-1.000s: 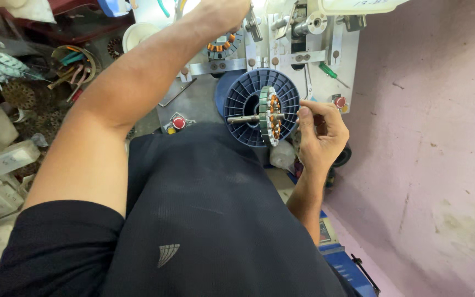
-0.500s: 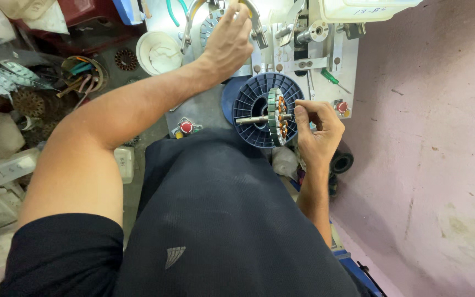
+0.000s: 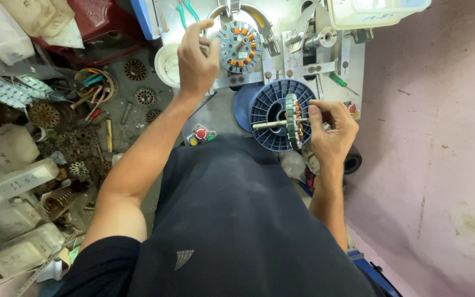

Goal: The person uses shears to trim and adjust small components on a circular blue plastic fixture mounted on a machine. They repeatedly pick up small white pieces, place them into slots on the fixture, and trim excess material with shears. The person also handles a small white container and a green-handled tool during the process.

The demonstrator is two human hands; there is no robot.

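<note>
My right hand [image 3: 332, 127] grips a wound stator on its shaft [image 3: 292, 121], right of centre, in front of a blue spool [image 3: 268, 113]. My left hand [image 3: 196, 59], fingers loosely open, reaches at upper centre beside another stator [image 3: 239, 47] mounted on the winding machine [image 3: 314, 49]. A white cup [image 3: 167, 65] sits just left.

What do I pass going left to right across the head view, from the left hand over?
Left hand → mounted stator on the machine → blue spool → held stator on its shaft → right hand → pink wall.
</note>
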